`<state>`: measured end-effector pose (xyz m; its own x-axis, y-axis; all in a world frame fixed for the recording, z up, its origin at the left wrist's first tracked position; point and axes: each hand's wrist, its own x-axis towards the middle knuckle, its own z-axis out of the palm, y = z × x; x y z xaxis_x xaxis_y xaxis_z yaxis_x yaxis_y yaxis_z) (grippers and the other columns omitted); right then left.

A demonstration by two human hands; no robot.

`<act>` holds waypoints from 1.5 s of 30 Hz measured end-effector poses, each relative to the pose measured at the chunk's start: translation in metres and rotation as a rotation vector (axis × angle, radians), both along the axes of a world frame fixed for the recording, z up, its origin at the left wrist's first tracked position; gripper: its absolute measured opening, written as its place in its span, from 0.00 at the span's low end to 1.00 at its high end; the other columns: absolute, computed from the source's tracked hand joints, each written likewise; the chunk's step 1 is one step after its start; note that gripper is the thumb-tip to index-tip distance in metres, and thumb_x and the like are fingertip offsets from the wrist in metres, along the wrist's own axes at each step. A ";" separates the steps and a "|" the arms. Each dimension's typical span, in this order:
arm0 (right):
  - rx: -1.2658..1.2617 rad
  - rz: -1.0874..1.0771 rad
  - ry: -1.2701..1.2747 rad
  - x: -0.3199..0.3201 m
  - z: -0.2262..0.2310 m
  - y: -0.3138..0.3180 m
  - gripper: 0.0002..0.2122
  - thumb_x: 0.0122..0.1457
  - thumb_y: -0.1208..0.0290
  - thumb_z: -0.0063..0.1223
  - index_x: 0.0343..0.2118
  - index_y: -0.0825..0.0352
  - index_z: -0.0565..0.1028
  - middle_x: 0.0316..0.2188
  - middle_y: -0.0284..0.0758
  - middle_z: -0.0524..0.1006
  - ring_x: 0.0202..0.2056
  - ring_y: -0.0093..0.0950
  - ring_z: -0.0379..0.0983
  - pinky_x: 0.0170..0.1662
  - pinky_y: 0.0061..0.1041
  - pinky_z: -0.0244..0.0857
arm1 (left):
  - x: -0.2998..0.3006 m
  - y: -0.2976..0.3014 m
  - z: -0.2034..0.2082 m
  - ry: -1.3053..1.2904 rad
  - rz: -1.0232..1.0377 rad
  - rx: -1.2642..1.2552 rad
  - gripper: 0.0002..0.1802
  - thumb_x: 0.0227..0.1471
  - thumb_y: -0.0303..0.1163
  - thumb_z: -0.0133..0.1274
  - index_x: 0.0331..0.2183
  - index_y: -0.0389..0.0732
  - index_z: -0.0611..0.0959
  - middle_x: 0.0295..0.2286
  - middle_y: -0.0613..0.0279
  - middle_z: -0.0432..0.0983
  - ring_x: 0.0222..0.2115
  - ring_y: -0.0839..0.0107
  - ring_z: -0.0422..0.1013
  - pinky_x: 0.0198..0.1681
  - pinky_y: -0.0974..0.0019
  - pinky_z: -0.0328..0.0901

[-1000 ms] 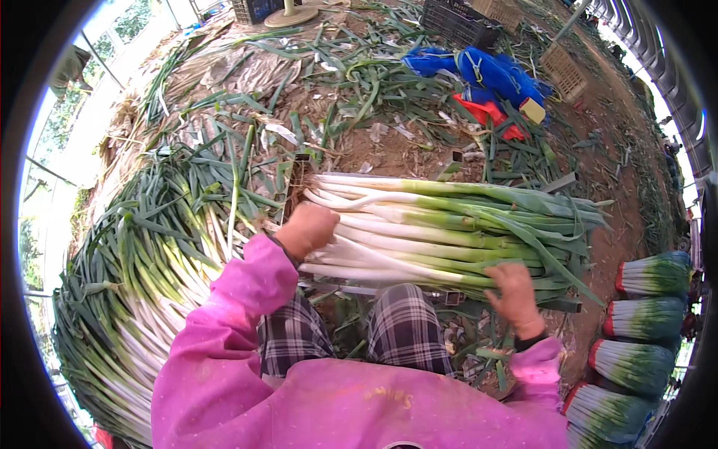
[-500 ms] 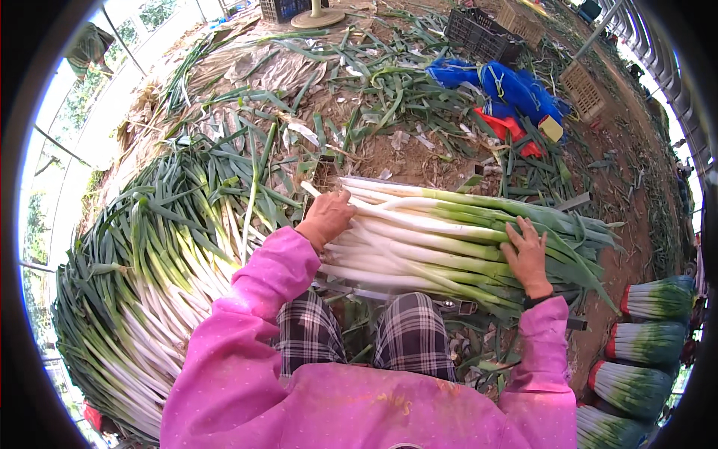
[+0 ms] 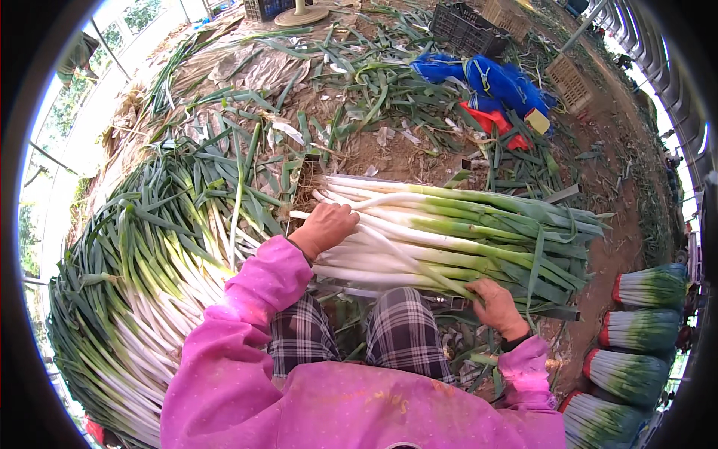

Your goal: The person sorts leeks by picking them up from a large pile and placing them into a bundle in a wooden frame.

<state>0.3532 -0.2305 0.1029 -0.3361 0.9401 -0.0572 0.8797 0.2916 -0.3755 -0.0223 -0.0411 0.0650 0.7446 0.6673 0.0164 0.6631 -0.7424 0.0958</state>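
A layer of long green onions lies crosswise in front of my knees, white root ends to the left and green leaves to the right. My left hand is closed over white stalks near the root ends, its fingers partly hidden from above. Along the near edge, my right hand pinches a green onion stalk that slants across the others. Flat metal pieces show under the layer at its corners. To my left, a big heap of loose green onions reaches up to the layer's root ends.
Several wrapped bundles with red ends stand at the right. Blue netting and a red cloth lie beyond the layer. Farther back are a black crate, a tan crate and a round stand. Leaf scraps litter the soil.
My right hand has moved from the top of the green leaves toward me, to the near edge, and closed on a stalk. My left hand has shifted slightly nearer me along the white ends.
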 end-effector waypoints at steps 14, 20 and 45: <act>0.221 -0.262 -0.235 0.012 0.018 0.001 0.10 0.37 0.77 0.53 0.27 0.64 0.70 0.28 0.38 0.68 0.34 0.40 0.67 0.36 0.37 0.60 | 0.009 -0.010 -0.017 -0.116 0.022 0.044 0.12 0.49 0.42 0.54 0.28 0.43 0.78 0.26 0.59 0.71 0.29 0.59 0.73 0.29 0.57 0.68; 0.397 -0.309 -0.127 0.038 0.021 0.051 0.09 0.42 0.78 0.56 0.29 0.63 0.74 0.34 0.39 0.71 0.39 0.41 0.67 0.44 0.40 0.61 | 0.020 0.003 -0.035 -0.181 0.252 -0.031 0.11 0.47 0.41 0.56 0.29 0.44 0.77 0.29 0.59 0.70 0.33 0.59 0.73 0.32 0.55 0.68; 0.153 -0.676 -0.177 0.236 0.030 0.068 0.24 0.50 0.63 0.58 0.52 0.62 0.71 0.58 0.40 0.64 0.58 0.41 0.60 0.60 0.33 0.54 | -0.003 0.024 -0.040 0.074 0.274 -0.372 0.47 0.50 0.65 0.43 0.63 0.53 0.50 0.64 0.51 0.36 0.64 0.49 0.32 0.62 0.38 0.35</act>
